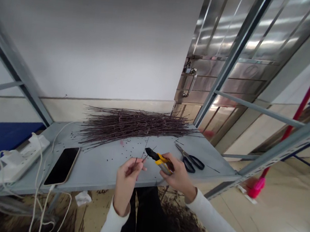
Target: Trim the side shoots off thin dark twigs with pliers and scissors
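Both closed: left fingers (136, 164) on twig (140, 161), right fingers (168, 160) around yellow-handled pliers (160, 160).

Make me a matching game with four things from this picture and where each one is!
Things:
1. Yellow-and-black pliers
2. Pile of thin dark brown twigs
3. Black-handled steel scissors
4. Black smartphone with a pale rim

Places:
A. Beside a white plastic power strip
B. Gripped in the person's right hand
C. Lying near the right end of the grey metal shelf
D. Heaped along the shelf's back edge

Right pairs: 1-B, 2-D, 3-C, 4-A
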`<action>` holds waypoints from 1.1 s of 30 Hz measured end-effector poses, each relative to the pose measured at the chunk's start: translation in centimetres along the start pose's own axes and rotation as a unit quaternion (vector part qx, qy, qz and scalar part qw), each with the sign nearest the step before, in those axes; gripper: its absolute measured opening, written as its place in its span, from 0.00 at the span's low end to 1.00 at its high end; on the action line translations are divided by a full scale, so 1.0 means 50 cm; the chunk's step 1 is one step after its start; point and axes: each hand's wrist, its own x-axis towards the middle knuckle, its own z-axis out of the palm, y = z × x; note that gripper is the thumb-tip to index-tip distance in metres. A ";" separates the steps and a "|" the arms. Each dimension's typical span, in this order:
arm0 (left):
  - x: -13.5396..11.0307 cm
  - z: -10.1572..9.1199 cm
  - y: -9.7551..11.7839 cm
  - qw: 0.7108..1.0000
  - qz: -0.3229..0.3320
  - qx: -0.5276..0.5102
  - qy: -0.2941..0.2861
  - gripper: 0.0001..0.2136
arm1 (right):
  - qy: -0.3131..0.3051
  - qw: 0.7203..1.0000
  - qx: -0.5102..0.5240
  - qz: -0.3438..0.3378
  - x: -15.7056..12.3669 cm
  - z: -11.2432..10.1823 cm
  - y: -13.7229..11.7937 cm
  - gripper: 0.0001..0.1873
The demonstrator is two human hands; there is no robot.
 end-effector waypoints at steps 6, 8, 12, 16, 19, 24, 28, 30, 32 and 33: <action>0.016 -0.018 0.010 0.999 0.000 -0.006 -0.054 0.10 | -0.114 0.919 0.349 0.144 -0.025 0.004 -0.040 0.12; 0.015 -0.016 0.016 0.996 -0.011 -0.023 -0.084 0.10 | -0.127 0.876 0.436 0.166 -0.029 0.011 -0.049 0.12; 0.013 -0.012 0.012 0.995 -0.002 -0.038 -0.095 0.11 | -0.125 0.867 0.453 0.165 -0.029 0.015 -0.051 0.13; 0.013 -0.016 -0.008 0.998 0.035 0.001 -0.054 0.10 | -0.088 0.952 0.261 0.133 -0.023 0.002 -0.045 0.13; 0.002 -0.009 -0.017 0.998 0.051 0.043 -0.020 0.08 | -0.037 0.994 0.045 0.092 -0.017 -0.005 -0.043 0.17; -0.024 0.019 -0.021 0.993 0.073 0.072 0.056 0.08 | 0.035 0.982 -0.186 -0.012 -0.012 0.004 -0.044 0.22; -0.030 0.033 -0.031 0.992 0.075 0.046 0.092 0.08 | 0.048 0.986 -0.156 0.026 -0.013 0.013 -0.053 0.22; -0.027 0.035 -0.034 0.992 0.073 0.016 0.104 0.08 | 0.022 0.996 -0.054 0.072 -0.012 0.013 -0.061 0.19; -0.024 0.035 -0.034 0.991 0.071 -0.013 0.111 0.09 | -0.013 0.991 0.066 0.116 -0.011 0.013 -0.071 0.16; -0.022 0.034 -0.034 0.991 0.072 -0.023 0.110 0.09 | -0.028 0.982 0.128 0.136 -0.012 0.015 -0.076 0.14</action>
